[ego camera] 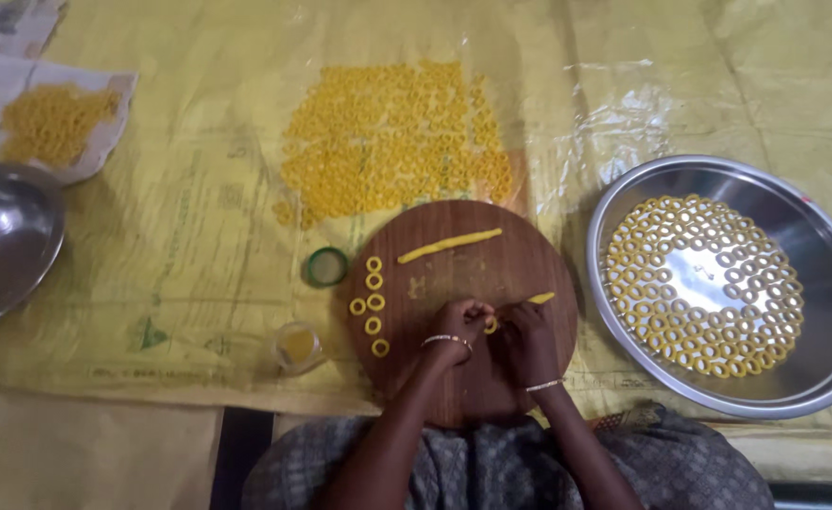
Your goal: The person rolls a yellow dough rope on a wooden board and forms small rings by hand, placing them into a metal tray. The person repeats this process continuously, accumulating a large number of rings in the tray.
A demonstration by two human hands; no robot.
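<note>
My left hand (460,321) and my right hand (527,332) meet over a round wooden board (492,269), pinching a small yellow dough ring (491,325) between their fingertips. A short tapered end of the dough strip (541,297) sticks out past my right hand. A longer yellow dough rope (449,245) lies across the far part of the board. Several finished dough rings (373,302) sit on the board's left side.
A steel plate (813,246) at right holds rings laid in circles. Many rings (397,137) cover the yellow plastic sheet beyond the board. A green lid (326,266) and a small jar (298,346) lie left of the board. A steel bowl (5,236) stands far left, near paper with more rings (52,118).
</note>
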